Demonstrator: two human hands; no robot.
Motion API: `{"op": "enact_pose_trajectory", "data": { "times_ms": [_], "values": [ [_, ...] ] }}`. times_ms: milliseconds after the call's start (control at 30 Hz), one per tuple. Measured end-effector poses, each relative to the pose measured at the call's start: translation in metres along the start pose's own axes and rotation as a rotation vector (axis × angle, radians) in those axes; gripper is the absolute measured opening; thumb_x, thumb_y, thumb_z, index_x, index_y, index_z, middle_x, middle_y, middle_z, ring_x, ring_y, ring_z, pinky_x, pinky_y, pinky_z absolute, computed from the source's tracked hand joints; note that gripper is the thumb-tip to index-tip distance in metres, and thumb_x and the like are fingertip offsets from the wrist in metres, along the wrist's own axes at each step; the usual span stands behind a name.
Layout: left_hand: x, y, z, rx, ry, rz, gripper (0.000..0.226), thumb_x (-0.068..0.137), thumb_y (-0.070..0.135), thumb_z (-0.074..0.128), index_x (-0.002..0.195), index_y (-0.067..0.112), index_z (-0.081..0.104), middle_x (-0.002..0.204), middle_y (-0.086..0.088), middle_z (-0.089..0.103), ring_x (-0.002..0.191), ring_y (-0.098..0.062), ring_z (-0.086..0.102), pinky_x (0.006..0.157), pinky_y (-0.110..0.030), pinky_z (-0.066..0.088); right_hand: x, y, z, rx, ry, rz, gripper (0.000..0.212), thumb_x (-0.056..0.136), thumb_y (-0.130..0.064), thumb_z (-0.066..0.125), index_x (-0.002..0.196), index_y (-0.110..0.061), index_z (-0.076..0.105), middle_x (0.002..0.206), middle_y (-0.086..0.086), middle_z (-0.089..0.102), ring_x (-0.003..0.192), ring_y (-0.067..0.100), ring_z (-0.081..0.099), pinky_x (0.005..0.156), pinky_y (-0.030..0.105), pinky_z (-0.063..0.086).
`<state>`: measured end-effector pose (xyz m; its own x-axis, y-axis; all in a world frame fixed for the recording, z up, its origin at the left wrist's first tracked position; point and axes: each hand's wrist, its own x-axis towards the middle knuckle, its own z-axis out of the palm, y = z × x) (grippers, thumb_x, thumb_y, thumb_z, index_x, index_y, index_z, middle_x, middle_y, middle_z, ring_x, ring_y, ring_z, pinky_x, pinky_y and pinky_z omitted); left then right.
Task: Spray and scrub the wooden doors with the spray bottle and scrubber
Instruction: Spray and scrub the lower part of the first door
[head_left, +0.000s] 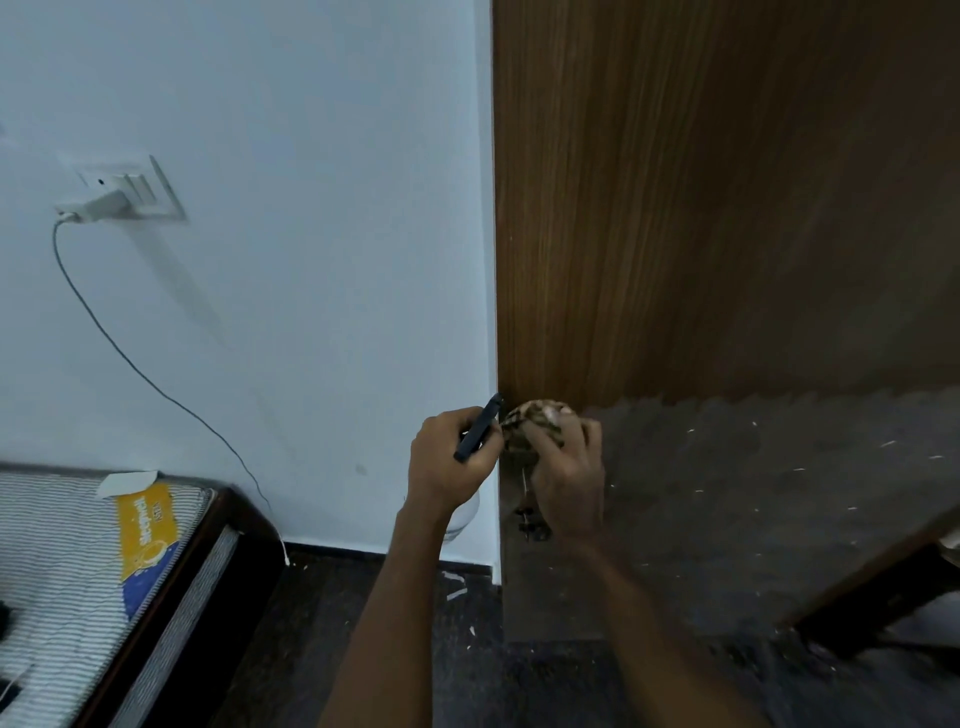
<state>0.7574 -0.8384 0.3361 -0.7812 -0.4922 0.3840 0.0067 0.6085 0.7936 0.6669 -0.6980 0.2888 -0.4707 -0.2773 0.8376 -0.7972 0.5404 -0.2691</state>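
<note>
The wooden door (701, 208) fills the right half of the view, its left edge against the white wall. Its lower part (753, 493) looks darker and wet, with a jagged upper border and small white flecks. My left hand (449, 462) grips the spray bottle by its black trigger head (478, 428); the bottle's pale body (464, 512) shows below my wrist. My right hand (569, 473) holds a bunched brownish scrubber (535, 418) against the door's left edge, right beside the spray head. Something small and dark hangs from the door below my right hand (530, 522).
A white wall (311, 260) carries a switch plate with a plugged charger (98, 205) and a trailing cable. A bed with a striped mattress (67, 561) stands at the lower left. Dark floor with white scraps (415, 597) lies below. A dark wooden edge (883, 587) juts in at the lower right.
</note>
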Motion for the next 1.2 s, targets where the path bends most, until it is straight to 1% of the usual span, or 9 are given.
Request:
{"op": "enact_pose_trajectory", "data": {
  "times_ms": [133,233,367,467,567,700,933,1100,1200],
  "values": [
    [-0.005,-0.004,0.011,0.038,-0.020,-0.032,0.032,0.090,0.043,0.059,0.074,0.016,0.067,0.059,0.000,0.060,0.053,-0.027,0.054,0.053,-0.047,0.048,0.041,0.002,-0.011,-0.022,0.154,0.018,0.038,0.099,0.008,0.051,0.113,-0.014,0.079,0.125,0.016,0.055,0.104,0.034,0.053,0.089,0.034,0.049],
    [-0.009,-0.009,0.019,0.042,-0.065,-0.053,0.027,0.090,0.039,0.063,0.074,0.018,0.067,0.059,0.002,0.060,0.052,-0.024,0.054,0.050,-0.044,0.045,0.019,0.018,-0.005,-0.094,0.069,-0.032,0.042,0.100,0.007,0.046,0.113,-0.016,0.079,0.123,0.018,0.056,0.101,0.036,0.052,0.082,0.037,0.053],
    [-0.018,-0.010,0.027,0.125,-0.128,-0.075,0.022,0.090,0.040,0.063,0.081,0.021,0.071,0.061,0.009,0.060,0.053,-0.017,0.055,0.052,-0.026,0.041,-0.019,0.032,-0.012,-0.038,-0.048,0.148,0.031,0.096,-0.005,0.050,0.105,-0.011,0.080,0.118,0.019,0.060,0.102,0.037,0.055,0.075,0.046,0.060],
    [-0.032,-0.013,0.034,0.205,-0.170,-0.130,0.026,0.087,0.043,0.061,0.085,0.019,0.073,0.067,0.006,0.065,0.056,-0.015,0.057,0.056,-0.026,0.045,-0.014,0.030,-0.014,0.056,0.019,0.274,0.036,0.085,0.008,0.057,0.112,-0.006,0.076,0.121,0.021,0.059,0.109,0.037,0.057,0.089,0.046,0.057],
    [-0.041,-0.013,0.037,0.255,-0.191,-0.168,0.018,0.093,0.038,0.069,0.081,0.025,0.070,0.066,0.010,0.063,0.056,-0.013,0.057,0.055,-0.021,0.037,-0.008,0.021,-0.015,0.175,0.079,0.391,0.051,0.071,0.018,0.066,0.118,-0.002,0.070,0.124,0.019,0.055,0.117,0.032,0.055,0.098,0.045,0.053],
    [-0.046,-0.018,0.039,0.331,-0.193,-0.257,0.028,0.095,0.040,0.073,0.070,0.029,0.067,0.055,0.012,0.054,0.051,-0.014,0.052,0.057,-0.022,0.035,-0.009,0.017,-0.021,0.190,0.056,0.422,0.054,0.071,0.014,0.065,0.122,-0.003,0.067,0.124,0.017,0.053,0.117,0.030,0.055,0.097,0.044,0.054],
    [-0.048,-0.015,0.038,0.351,-0.204,-0.187,0.028,0.088,0.050,0.064,0.072,0.027,0.070,0.057,0.012,0.056,0.054,-0.013,0.055,0.057,-0.023,0.036,-0.026,0.013,-0.017,0.168,0.014,0.475,0.054,0.069,0.011,0.064,0.121,-0.004,0.067,0.121,0.013,0.054,0.113,0.030,0.056,0.091,0.051,0.054],
    [-0.048,-0.013,0.028,0.314,-0.164,-0.169,0.029,0.086,0.051,0.057,0.073,0.027,0.067,0.057,0.016,0.053,0.051,-0.011,0.053,0.055,-0.021,0.032,-0.030,0.000,-0.006,0.113,-0.047,0.484,0.045,0.068,-0.004,0.064,0.112,-0.009,0.070,0.111,0.009,0.057,0.102,0.029,0.057,0.084,0.048,0.051],
    [-0.044,-0.012,0.020,0.267,-0.141,-0.138,0.032,0.084,0.049,0.056,0.073,0.022,0.070,0.058,0.012,0.057,0.052,-0.011,0.052,0.054,-0.023,0.037,-0.023,-0.023,0.004,0.079,-0.093,0.649,0.042,0.069,-0.026,0.054,0.106,-0.012,0.067,0.105,0.009,0.057,0.093,0.030,0.055,0.078,0.042,0.046]
  ]
}}
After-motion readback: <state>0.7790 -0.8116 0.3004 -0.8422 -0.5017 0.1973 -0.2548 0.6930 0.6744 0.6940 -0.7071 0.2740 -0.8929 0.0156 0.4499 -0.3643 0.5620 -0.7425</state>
